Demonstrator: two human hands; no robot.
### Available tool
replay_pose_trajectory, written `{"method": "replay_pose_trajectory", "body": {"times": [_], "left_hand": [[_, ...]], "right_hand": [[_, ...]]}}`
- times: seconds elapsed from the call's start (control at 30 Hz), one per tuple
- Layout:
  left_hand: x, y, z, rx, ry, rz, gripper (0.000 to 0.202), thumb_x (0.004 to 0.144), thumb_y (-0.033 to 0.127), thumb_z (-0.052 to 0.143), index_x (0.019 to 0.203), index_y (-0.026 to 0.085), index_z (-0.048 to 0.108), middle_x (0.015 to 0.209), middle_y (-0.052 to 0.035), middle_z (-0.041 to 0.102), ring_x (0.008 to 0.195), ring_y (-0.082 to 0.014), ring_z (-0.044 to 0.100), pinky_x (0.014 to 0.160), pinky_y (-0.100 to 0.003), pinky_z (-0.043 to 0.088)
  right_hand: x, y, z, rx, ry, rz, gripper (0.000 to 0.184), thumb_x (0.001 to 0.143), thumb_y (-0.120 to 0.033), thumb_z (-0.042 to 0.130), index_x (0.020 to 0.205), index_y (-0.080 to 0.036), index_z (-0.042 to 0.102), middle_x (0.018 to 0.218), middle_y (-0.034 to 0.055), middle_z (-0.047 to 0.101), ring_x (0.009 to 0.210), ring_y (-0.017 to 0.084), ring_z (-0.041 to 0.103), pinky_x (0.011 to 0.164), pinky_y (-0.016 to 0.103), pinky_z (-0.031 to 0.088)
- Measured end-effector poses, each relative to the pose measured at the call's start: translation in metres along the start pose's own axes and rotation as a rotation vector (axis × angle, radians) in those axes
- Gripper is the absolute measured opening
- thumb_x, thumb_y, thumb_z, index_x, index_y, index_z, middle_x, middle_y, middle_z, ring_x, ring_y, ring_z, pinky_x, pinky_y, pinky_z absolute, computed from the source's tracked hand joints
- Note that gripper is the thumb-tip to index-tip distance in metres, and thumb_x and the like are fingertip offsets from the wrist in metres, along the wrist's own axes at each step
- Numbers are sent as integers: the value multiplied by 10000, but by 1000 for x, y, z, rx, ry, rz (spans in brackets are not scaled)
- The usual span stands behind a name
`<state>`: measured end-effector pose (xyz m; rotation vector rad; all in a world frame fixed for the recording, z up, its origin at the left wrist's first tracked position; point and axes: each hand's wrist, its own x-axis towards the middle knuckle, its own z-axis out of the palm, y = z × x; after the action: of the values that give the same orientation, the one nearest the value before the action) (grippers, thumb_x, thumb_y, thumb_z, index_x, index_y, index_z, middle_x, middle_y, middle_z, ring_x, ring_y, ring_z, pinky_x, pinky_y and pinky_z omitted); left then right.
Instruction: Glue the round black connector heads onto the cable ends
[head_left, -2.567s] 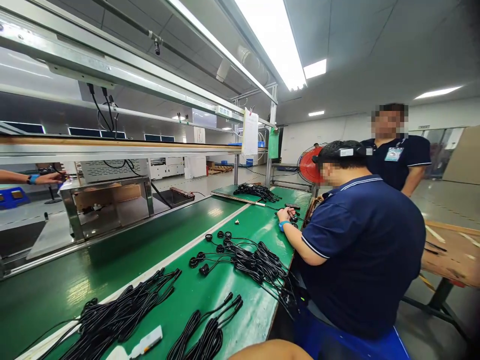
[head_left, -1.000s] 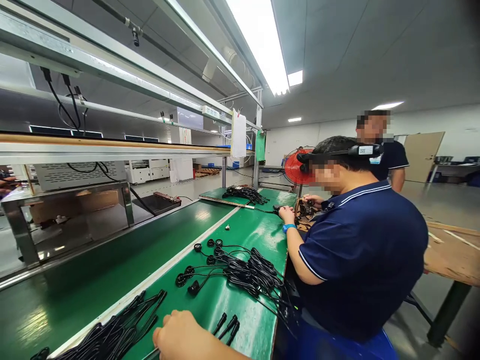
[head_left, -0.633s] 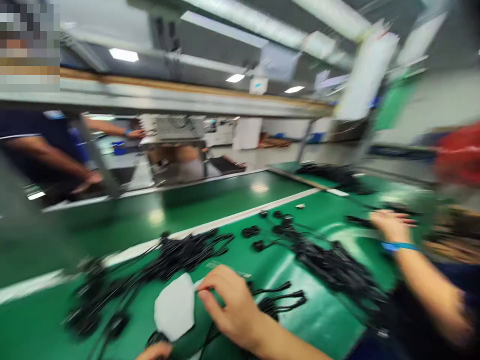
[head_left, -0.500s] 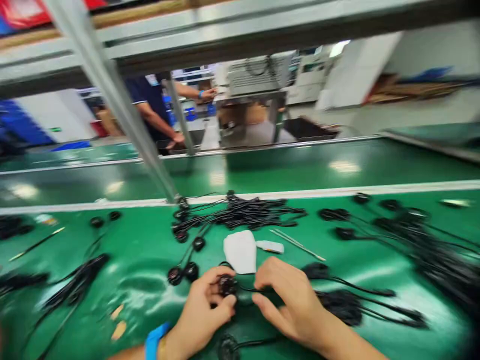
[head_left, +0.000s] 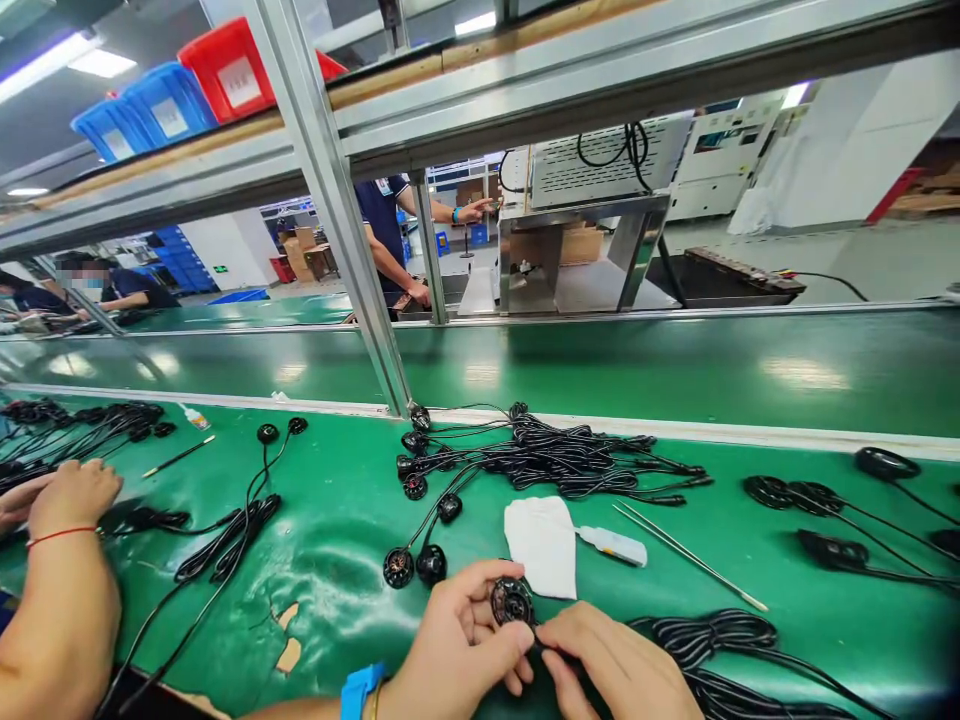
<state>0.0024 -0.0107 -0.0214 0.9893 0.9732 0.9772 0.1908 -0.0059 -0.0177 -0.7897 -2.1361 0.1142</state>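
A round black cabled part (head_left: pixel 512 602), with a ring of openings on its face, is gripped between the thumb and fingers of my left hand (head_left: pixel 461 645). My right hand (head_left: pixel 619 665) closes its thumb and fingertips on the black cable where it meets that part; most of the cable is hidden by my fingers. Just beyond lie a folded white cloth (head_left: pixel 551 540), a small white bottle (head_left: pixel 613 546) with a nozzle and a pair of thin metal sticks (head_left: pixel 694 560). To the left, a similar round black part (head_left: pixel 398 567) rests on the green mat (head_left: pixel 330 520).
A pile of black cables (head_left: pixel 555 450) lies behind the cloth, and coiled cables (head_left: pixel 705 640) sit at the right. A metal post (head_left: pixel 337 220) rises at the bench's back edge. At left, a neighbour's hand (head_left: pixel 75 500) is near another cable bundle (head_left: pixel 225 540).
The view has swung left and steadied, bringing a neighbour's arms into sight. My right hand has come closer to the round part, with its fingers at the cable's base.
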Motion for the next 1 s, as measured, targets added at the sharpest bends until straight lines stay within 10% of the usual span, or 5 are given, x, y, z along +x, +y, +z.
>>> {"method": "replay_pose_trajectory", "body": {"times": [0.37,0.63,1.0], "left_hand": [[-1,13,0,-31,-50,25,638,727,410,844,1245,141,587,906,-86,686,673,-147,665,532,-208,508],[-6,35,-4,514,30,219,370,775,90,737,1109,227,658,1132,-47,695,1088,-218,628,1010,-337,460],[-2,25,0,523,9,385,339,776,4,700,1007,251,673,1083,-15,708,1072,-189,653,978,-291,500]], "right_hand": [[0,-1,-7,47,42,129,123,936,-117,474,898,-215,537,732,25,588,637,138,592,569,235,485],[0,-3,-7,-91,100,41,134,924,-100,521,923,-186,623,749,37,597,683,172,520,625,307,386],[3,-9,-9,-50,90,8,135,895,-48,542,876,-161,613,732,33,579,696,169,469,658,318,341]]}}
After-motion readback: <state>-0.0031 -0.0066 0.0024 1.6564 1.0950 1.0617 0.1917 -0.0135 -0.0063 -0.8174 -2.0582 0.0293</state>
